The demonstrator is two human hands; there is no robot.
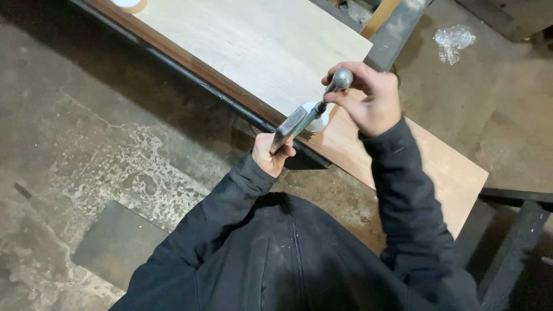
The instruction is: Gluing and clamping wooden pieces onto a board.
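A grey metal clamp (292,124) sits at the near edge of a pale wooden board (253,40). My left hand (269,156) grips the clamp's lower jaw, just below the board's edge. My right hand (373,102) is closed around the clamp's screw handle, whose round metal knob (342,79) sticks out above my fingers. A small white round piece (320,118) shows under the screw, against a tan board (443,167) lying beneath the pale one. Both arms are in dark sleeves.
The boards rest on a dark metal frame (190,69). A roll of tape (129,4) lies at the pale board's far corner. Crumpled clear plastic (453,41) lies on the concrete floor. A dark metal stand (512,230) is at right, a dark flat plate (118,242) at lower left.
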